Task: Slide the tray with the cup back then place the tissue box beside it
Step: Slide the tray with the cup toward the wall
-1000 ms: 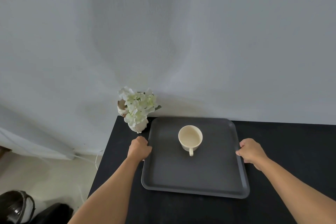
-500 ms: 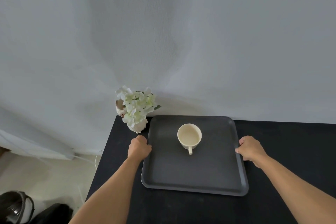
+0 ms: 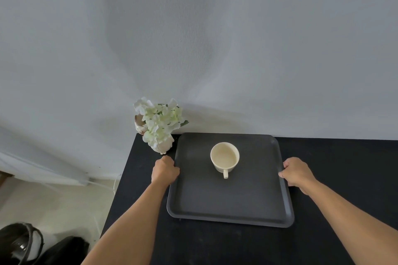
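A dark grey tray [image 3: 232,204] lies on the black table [image 3: 344,157], its far edge close to the wall. A cream cup [image 3: 224,157] stands upright on the tray's far half, handle pointing toward me. My left hand [image 3: 164,171] grips the tray's left rim, fingers closed. On the opposite rim my right hand [image 3: 297,172] holds the tray the same way. No tissue box is in view.
A white vase with pale flowers [image 3: 159,127] stands at the table's far left corner, right beside the tray and my left hand. The grey wall [image 3: 215,49] runs along the table's back. Dark bags [image 3: 32,247] lie on the floor at lower left.
The tray with the cup has slid a little farther toward the wall, both hands moving with it. The cup has kept its place on the tray.
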### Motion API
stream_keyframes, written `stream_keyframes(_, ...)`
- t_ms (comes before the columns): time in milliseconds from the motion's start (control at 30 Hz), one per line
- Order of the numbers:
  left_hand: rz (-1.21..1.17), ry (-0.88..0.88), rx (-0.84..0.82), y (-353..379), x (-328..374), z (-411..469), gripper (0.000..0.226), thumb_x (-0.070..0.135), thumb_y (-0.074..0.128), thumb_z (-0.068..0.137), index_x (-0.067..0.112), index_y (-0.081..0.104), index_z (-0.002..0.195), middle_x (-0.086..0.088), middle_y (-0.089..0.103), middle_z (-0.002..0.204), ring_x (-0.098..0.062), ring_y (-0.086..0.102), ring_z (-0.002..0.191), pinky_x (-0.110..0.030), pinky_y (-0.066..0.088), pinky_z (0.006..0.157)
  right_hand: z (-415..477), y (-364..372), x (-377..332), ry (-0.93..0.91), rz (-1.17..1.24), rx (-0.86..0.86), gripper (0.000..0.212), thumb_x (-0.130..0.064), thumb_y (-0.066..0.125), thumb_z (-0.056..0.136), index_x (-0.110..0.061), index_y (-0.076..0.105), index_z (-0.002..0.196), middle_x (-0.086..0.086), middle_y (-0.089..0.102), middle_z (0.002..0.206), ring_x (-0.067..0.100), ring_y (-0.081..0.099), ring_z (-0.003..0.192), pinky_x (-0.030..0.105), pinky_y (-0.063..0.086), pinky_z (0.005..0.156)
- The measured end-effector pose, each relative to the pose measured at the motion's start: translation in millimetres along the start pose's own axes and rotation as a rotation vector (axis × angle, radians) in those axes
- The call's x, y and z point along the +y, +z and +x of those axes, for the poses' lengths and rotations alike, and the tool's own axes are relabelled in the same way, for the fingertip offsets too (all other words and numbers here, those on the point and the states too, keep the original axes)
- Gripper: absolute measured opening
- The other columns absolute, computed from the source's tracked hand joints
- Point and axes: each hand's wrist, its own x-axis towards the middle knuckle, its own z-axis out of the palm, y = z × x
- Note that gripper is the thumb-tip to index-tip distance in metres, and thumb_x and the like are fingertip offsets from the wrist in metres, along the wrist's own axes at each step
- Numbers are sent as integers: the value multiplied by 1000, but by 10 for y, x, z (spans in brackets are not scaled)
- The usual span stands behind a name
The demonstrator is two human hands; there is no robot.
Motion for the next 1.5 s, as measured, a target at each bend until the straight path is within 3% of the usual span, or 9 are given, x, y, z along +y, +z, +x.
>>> stream_keyframes(200,20,-8,10,22,2,-6,13,14,62,81,5,54,75,-8,55,77,-26,54,65,-30,42,54,39,43,34,-9,-10,9,19,9,55,81,-8,50,75,17,60,79,28,56,68,55,57,79)
stream_keyframes(300,63,-11,20,47,32,-40,13,17,61,86,4,59,89,-10,58,90,-31,59,79,-34,47,64,41,14,15,-19,-23,-19,16,9,55,82,-6,52,78,26,69,95,41,70,86,59,56,82)
stream_keyframes(400,121,-13,52,64,73,-100,20,23,57,92,6,60,102,-10,59,98,-30,59,84,-37,51,72,70,-37,29,-34,-50,-61,13,6,58,83,11,62,95,29,67,109,44,67,100,57,57,84)
stream_keyframes(533,134,0,122,92,119,-248,30,29,51,96,7,58,115,-12,59,118,-32,59,107,-41,49,81,43,-108,115,-96,-117,-80,27,-23,65,91,-1,59,105,17,69,98,28,67,79,44,58,77)
stream_keyframes(667,150,17,157,91,168,-484,35,30,50,96,6,56,121,-13,54,128,-32,51,122,-45,47,93,-21,-249,224,-145,-155,-42,35,-39,60,92,-10,55,110,1,61,86,16,60,76,29,46,60)
stream_keyframes(833,139,62,168,71,330,-858,41,31,49,96,7,54,128,-15,52,133,-34,49,124,-45,44,98,-257,-492,342,-183,-186,-29,41,-42,59,92,-13,53,120,-3,57,93,12,55,79,28,42,62)
stream_keyframes(1033,86,138,141,84,508,-1391,40,30,47,97,6,51,127,-18,50,131,-38,49,122,-46,42,96,-796,-830,616,-201,-193,14,50,-45,58,92,-14,51,130,7,59,131,24,59,113,32,45,83)
stream_keyframes(1367,-157,256,-11,322,664,-2461,55,39,50,95,5,42,138,-18,53,134,-36,52,124,-40,41,92,-1970,-1226,1280,-164,-203,172,54,-49,56,91,-14,50,132,8,57,134,26,57,118,33,42,84)
stream_keyframes(1500,-205,317,-97,572,763,-2924,56,41,48,95,6,41,138,-16,54,134,-28,54,106,-34,37,81,-2317,-1404,1589,-140,-192,216,55,-49,56,91,-12,50,131,8,57,135,26,56,119,34,43,87)
